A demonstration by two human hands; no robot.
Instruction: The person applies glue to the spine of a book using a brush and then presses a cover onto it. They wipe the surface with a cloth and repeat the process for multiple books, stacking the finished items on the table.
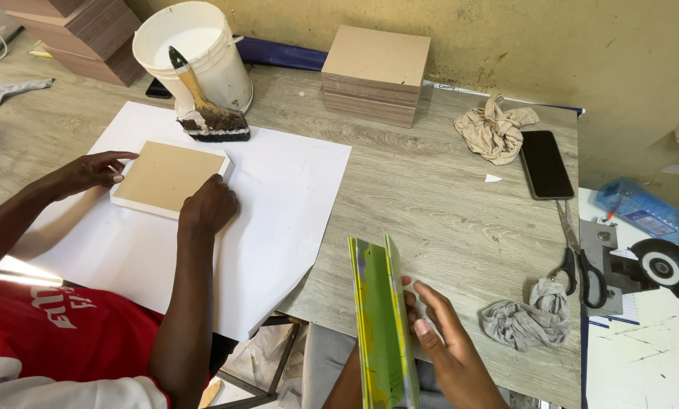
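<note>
Head view: a green, flat card-covered booklet (381, 326) is held on edge, long axis near-to-far, clasped from the right by the right hand (439, 341); the left hand, probably hidden behind it, cannot be judged.

Board (168, 176) on sheet (271, 220), desk (430, 197) left; bucket (196, 53) and brush (207, 113) behind it; board stack (375, 74) further right; phone (545, 163), scissors (578, 254) at right edge.

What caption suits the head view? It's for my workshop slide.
Left hand and right hand rest on a tan board over white paper; a co-worker's hand holds a green booklet.
</note>
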